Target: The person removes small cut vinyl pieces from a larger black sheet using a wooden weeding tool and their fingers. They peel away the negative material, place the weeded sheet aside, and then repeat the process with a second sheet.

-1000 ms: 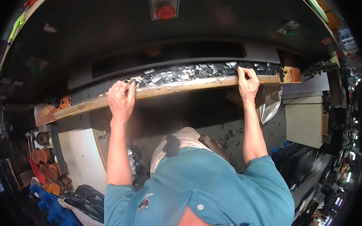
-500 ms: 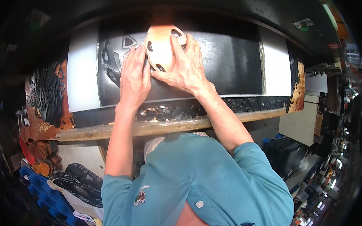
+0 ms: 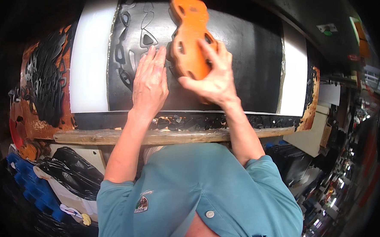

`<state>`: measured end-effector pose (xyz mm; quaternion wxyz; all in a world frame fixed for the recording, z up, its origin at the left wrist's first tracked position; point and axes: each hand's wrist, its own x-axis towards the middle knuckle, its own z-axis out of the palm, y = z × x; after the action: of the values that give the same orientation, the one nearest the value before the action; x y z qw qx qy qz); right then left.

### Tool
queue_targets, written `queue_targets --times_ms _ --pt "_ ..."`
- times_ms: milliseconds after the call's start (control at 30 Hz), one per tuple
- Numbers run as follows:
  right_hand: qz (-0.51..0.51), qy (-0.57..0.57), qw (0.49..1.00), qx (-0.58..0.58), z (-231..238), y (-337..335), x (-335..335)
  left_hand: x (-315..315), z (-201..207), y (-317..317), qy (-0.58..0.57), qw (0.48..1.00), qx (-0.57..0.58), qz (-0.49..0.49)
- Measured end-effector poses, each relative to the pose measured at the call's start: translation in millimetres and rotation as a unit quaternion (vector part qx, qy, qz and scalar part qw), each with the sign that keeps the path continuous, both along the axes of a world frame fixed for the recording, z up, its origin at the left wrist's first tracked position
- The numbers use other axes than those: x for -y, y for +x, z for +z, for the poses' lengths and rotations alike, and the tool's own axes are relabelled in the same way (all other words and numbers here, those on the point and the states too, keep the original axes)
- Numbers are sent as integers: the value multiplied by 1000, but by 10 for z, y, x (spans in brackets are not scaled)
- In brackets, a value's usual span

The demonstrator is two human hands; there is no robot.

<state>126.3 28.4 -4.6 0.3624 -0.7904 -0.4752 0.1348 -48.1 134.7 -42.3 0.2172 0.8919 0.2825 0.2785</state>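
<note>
Raised now, orange template [image 3: 189, 37] stands upright in right hand [image 3: 213, 77]

The centre is brightly and evenly lit, with glare seen on the white panels [image 3: 92, 62]. The rim is darkened to black, straight edges are bent by fisheye distortion, and the cluttered right side is rendered dim and soft.

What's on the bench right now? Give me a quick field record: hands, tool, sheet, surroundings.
left hand: flat, palm down on the black sheet
right hand: grips the orange die, pressed against the sheet
sheet: cut-out shapes at its left part
bench edge: wooden plank, black scraps along it
lower left: blue crate, black bags
</note>
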Motion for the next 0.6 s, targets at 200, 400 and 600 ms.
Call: queue_targets --times_ms 200,400,600 --pt "4 107 876 -469 247 485 211 104 188 81 -80 996 32 -8" --pt "-4 120 878 -464 163 456 225 341 190 368 -82 996 18 20" --pt "-4 177 832 -526 230 595 566 288 -6 301 -64 995 37 65"
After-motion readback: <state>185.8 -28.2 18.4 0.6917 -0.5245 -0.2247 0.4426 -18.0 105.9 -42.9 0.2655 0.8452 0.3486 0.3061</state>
